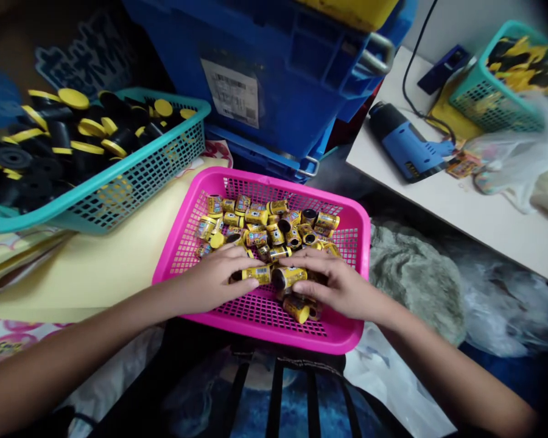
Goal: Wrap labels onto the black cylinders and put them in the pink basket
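A pink mesh basket [351, 234] lies in front of me with several small yellow-labelled cylinders [265, 228] heaped in it. My left hand [214, 277] rests inside the basket, fingers curled round one cylinder [257, 274] lying on its side. My right hand [335, 280] lies opposite, fingers bent over another cylinder [288, 277], with a few more cylinders [299, 307] under and beside its thumb. The two held cylinders point end to end, nearly touching.
A teal basket [132, 182] of black and yellow caps sits at the left on a yellow sheet [95, 267]. Blue crates [278, 79] stand behind. On the white table [484, 219] to the right lie a blue heat gun [406, 146], a plastic bag and another teal basket [493, 97].
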Motion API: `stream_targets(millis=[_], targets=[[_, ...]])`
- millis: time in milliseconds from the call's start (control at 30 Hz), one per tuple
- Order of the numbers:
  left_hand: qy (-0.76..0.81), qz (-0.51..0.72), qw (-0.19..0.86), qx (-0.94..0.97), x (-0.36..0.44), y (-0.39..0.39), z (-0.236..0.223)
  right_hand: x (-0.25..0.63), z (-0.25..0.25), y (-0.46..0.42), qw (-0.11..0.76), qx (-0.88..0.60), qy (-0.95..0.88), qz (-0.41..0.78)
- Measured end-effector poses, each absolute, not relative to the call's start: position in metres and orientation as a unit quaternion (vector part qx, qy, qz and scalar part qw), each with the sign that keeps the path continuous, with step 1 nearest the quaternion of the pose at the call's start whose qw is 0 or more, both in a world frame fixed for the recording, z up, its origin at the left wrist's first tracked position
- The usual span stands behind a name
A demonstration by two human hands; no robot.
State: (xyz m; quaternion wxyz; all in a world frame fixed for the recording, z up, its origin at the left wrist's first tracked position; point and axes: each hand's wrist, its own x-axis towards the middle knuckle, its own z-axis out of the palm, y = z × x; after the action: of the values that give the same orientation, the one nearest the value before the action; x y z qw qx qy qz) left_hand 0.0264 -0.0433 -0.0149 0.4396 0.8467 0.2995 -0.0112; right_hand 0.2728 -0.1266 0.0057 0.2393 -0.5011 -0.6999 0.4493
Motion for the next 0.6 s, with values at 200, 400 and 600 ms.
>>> stream_targets(millis=[200,400,600], targets=[[0.399,-0.013,0.635,0.661,0.027,-0.039,-0.004,0.266,0.003,-0.131,0.341,-0.544,-0.651,0.405],[0.419,0.023,0.594,0.687,0.032,-0.041,-0.009,0.262,0.003,-0.125,0.360,-0.557,-0.665,0.343],[0.410,-0.021,0.211,0.887,-0.001,-0.036,-0.005,0.299,0.032,-0.134,0.158,-0.586,-0.781,0.150]])
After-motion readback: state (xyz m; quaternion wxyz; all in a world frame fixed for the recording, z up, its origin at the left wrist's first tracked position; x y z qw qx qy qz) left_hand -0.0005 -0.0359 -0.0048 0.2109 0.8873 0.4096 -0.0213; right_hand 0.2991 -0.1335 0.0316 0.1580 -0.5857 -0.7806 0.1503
